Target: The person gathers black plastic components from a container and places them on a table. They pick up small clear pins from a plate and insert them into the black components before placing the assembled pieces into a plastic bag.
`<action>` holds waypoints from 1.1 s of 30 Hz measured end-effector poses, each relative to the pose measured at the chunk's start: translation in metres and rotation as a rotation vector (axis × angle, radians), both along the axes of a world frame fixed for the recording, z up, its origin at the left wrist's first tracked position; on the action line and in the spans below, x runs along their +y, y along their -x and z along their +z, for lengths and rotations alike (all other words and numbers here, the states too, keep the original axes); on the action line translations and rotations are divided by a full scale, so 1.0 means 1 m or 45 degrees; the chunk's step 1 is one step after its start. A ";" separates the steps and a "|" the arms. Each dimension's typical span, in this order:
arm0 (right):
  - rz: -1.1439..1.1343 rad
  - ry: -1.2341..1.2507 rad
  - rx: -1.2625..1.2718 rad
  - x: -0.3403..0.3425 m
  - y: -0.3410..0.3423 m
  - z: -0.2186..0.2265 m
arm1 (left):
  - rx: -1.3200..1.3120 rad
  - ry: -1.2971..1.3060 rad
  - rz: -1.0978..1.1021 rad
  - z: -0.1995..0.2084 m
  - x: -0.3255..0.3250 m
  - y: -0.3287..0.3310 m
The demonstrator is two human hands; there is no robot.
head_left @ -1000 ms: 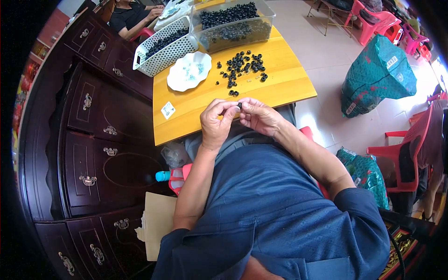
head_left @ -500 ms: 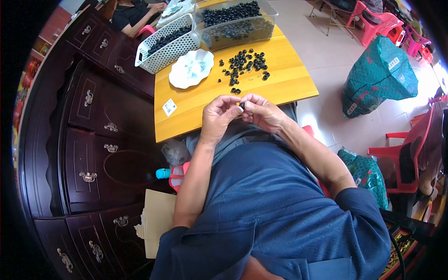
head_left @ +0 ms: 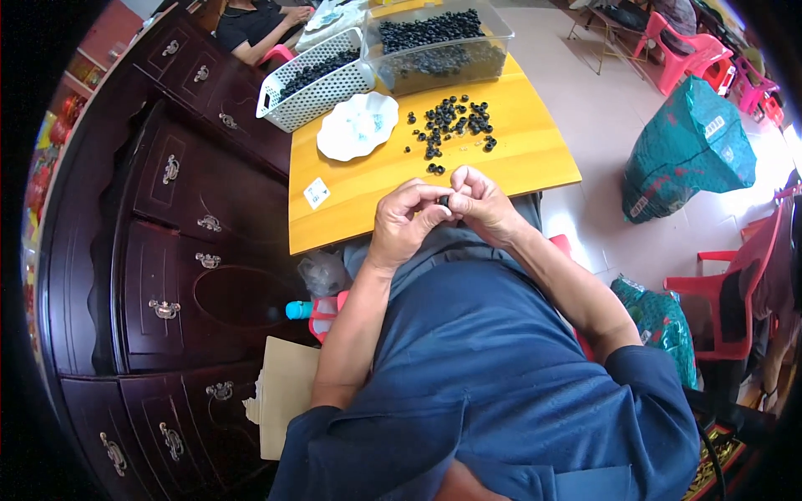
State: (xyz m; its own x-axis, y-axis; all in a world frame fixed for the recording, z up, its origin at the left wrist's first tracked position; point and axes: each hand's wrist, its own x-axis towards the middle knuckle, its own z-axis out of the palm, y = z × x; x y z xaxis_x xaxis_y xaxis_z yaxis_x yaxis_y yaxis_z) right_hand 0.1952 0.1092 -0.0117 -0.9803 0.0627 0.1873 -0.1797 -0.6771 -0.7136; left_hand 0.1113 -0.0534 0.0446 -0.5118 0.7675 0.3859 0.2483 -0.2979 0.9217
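Just over the near edge of the yellow table [head_left: 359,213], my hands meet above my lap. My left hand [head_left: 403,224] pinches a small round black part [head_left: 444,200] between thumb and index finger. Closed beside it, my right hand [head_left: 489,213] has its thumb and fingertips against the part or right at its edge; whether they hold something tiny too is hidden. Beyond my hands lies a loose spread of black ring-shaped parts [head_left: 455,121]. To its left, a white wavy-rimmed dish [head_left: 336,144] holds small pale bluish bits.
A white perforated basket [head_left: 313,100] and a clear plastic bin [head_left: 434,68], both with black parts, stand at the table's far end. Dark wooden drawers [head_left: 167,250] line the left. Green bags [head_left: 685,154] and red chairs [head_left: 727,292] are on the right. Another person [head_left: 259,29] sits beyond.
The view has shifted slightly, so the table sits a little lower and further right. My right fingers have lifted and re-formed around the black part, which stays in my left pinch.
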 end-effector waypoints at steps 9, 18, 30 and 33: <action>-0.022 0.100 -0.055 -0.007 -0.004 0.010 | 0.123 -0.009 0.056 -0.003 0.005 0.001; -0.111 0.058 -0.235 0.002 -0.004 0.002 | 0.307 0.233 0.081 0.009 0.016 0.017; 0.145 0.096 -0.353 0.018 -0.011 -0.001 | 0.417 0.600 0.690 0.051 0.019 0.212; 0.171 0.190 -0.364 0.025 -0.007 -0.002 | 0.753 0.551 0.870 0.054 0.013 0.304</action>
